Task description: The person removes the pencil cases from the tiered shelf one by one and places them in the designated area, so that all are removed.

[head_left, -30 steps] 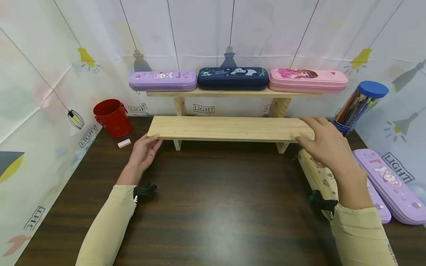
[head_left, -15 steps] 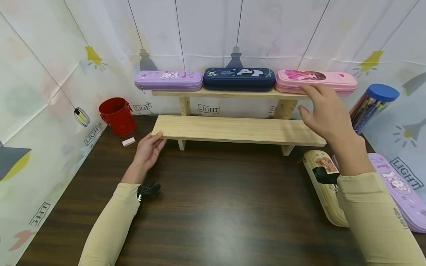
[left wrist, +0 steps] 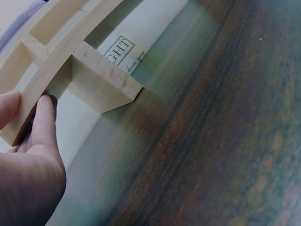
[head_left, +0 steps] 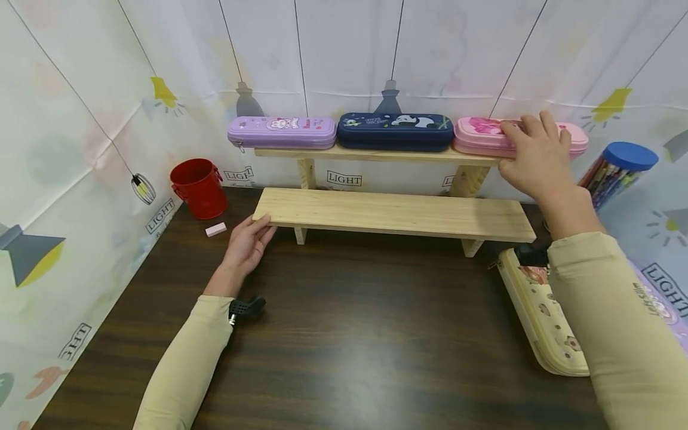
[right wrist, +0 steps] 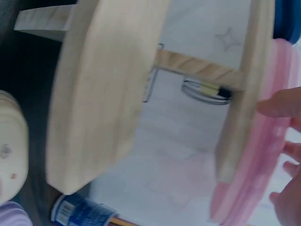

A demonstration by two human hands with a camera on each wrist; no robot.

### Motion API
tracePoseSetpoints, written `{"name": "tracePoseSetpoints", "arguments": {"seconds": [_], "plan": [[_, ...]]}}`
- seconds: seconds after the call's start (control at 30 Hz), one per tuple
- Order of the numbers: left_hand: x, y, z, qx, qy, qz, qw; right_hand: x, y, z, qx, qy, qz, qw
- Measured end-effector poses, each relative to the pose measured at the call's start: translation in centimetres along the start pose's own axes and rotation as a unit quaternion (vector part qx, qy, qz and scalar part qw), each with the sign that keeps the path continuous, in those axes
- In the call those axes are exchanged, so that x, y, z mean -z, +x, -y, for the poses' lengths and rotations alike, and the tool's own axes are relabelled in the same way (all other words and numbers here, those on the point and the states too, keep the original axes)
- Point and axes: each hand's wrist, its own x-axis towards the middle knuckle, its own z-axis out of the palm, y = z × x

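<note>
Your right hand (head_left: 539, 161) has reached the pink case (head_left: 475, 138), grip unclear; your left hand (head_left: 247, 246) pinches the board (head_left: 392, 212) above the dark table (head_left: 349, 310), printed backdrop (head_left: 328, 54) behind.

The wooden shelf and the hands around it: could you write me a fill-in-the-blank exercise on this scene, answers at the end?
1. The right hand is at the pencil case coloured ____.
2. The left hand grips the lower board near its ____ end.
3. The bucket beside the shelf is coloured ____.
4. The clear container has a lid coloured ____.

Missing words: pink; left; red; blue.
</note>
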Motion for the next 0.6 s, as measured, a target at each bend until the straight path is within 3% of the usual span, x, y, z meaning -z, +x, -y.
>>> {"name": "tracePoseSetpoints", "arguments": {"seconds": [0.27, 0.6], "plan": [[-0.21, 0.04, 0.01, -0.003, 0.008, 0.000, 1.0000, -0.82, -0.41, -0.71, -0.024, 0.035, -0.005, 0.9991], [-0.18, -0.02, 0.09, -0.005, 0.004, 0.001, 1.0000, -0.71, 0.07, -0.76, 0.021, -0.012, 0.032, 0.9992]]}}
